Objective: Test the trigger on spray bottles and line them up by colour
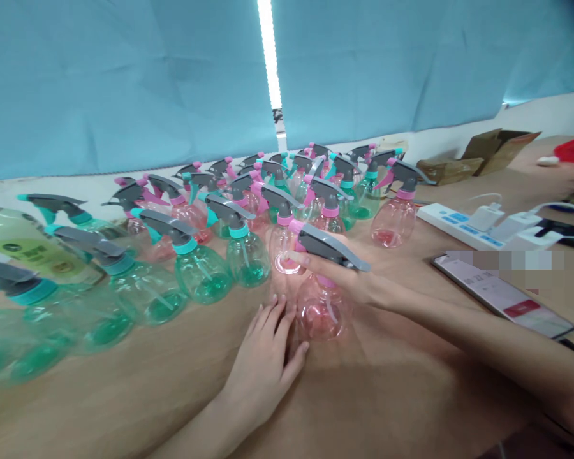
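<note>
While around a pink spray bottle [321,312], right hand [349,280] closed, left hand [263,363] spread.

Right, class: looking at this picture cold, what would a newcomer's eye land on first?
The crowd of plastic spray bottles, green and pink, standing across the brown table takes the eye first. Then come the bare hands at front centre: the right hand wraps the neck of a pink spray bottle, with the left hand beside it.
</note>
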The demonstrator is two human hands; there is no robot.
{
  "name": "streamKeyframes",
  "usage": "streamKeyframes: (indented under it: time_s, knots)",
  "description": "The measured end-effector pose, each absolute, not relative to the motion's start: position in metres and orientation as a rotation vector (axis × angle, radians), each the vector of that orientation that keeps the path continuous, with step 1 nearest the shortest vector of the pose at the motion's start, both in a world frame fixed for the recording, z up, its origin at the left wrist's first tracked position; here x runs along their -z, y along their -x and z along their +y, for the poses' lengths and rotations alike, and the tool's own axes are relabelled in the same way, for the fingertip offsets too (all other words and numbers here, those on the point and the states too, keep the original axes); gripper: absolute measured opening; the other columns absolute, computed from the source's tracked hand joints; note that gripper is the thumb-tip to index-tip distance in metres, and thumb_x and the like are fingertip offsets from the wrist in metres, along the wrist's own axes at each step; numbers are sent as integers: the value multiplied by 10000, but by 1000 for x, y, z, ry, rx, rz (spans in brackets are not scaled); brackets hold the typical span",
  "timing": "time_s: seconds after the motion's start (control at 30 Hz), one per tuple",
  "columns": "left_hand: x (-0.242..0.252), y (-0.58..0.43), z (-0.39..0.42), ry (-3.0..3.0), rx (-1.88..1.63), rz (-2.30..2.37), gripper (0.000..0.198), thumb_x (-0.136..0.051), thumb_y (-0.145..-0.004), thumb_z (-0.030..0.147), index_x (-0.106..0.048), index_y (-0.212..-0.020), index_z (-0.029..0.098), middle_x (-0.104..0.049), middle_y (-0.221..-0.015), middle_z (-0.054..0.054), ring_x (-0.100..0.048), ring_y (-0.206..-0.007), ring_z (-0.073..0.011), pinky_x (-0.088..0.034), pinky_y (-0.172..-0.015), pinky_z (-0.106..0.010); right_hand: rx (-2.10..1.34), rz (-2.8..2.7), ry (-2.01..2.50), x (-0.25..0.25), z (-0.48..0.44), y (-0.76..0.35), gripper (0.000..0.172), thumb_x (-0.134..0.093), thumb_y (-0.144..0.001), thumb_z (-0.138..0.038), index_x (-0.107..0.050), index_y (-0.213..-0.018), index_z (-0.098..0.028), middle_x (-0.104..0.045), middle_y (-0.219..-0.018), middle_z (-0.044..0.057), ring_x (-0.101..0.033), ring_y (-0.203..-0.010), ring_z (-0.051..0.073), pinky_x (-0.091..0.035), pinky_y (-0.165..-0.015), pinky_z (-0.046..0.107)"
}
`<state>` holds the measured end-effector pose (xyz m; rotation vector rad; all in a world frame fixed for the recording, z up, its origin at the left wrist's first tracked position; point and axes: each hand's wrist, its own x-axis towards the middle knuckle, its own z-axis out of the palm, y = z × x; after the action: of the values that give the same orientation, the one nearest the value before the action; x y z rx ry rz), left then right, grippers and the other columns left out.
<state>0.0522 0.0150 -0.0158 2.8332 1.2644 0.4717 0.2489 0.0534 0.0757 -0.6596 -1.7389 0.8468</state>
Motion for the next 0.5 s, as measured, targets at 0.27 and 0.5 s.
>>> streamKeyframes:
  time_s: [0.27, 0.5]
  knots:
    - [16, -52, 16, -2841, -464, 1269, 396, -482, -963, 371, -523, -1283, 141, -516, -1419, -166, -449, -1336, -325, -359, -1098, -546, -811, -1740, 740, -81, 48, -249, 389, -593, -877, -444, -354, -670, -217, -340, -659, -50, -290, -603, 100, -279, -557, 265]
    - [17, -51, 16, -2842, -471, 1258, 396, -483, -962, 366, -508, -1296, 156, -509, -1427, -165, -447, -1339, -321, -356, -1095, -552, -832, -1746, 733, -79, 48, -250, 479, -560, -859, -555, -286, -646, -225, -279, -652, -50, -258, -597, 104, -257, -544, 272]
